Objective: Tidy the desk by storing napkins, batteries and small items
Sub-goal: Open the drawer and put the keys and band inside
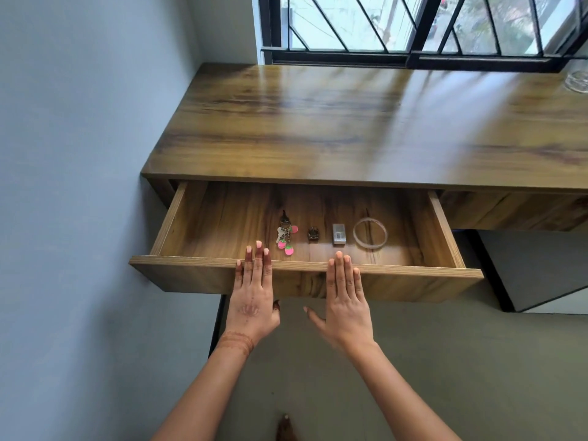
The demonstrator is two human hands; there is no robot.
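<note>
The wooden tabletop ran left to right beneath a barred window, its left end against a pale wall, with a clear glass object at its far right edge. Under its front lip the drawer stood wide open toward the person, its long axis parallel to the tabletop's front edge. Both hands were flat and spread, holding nothing. The left hand and the right hand lay side by side but apart over the drawer's front panel, fingers straight and pointing away from the person, fingertips reaching over the top rim, thumbs angled toward each other. Inside, four small items sat in a left-to-right row near the front, each apart from its neighbour. At the right lay a clear bangle, flat on the drawer floor. At the left lay a keychain, stretched front to back, clasp end toward the rear and pink strawberry charms toward the front panel, just beyond the left hand's fingertips. Beside the bangle sat a small silver block, its long axis also front to back. Between it and the keychain sat a tiny dark object, too small to identify.
</note>
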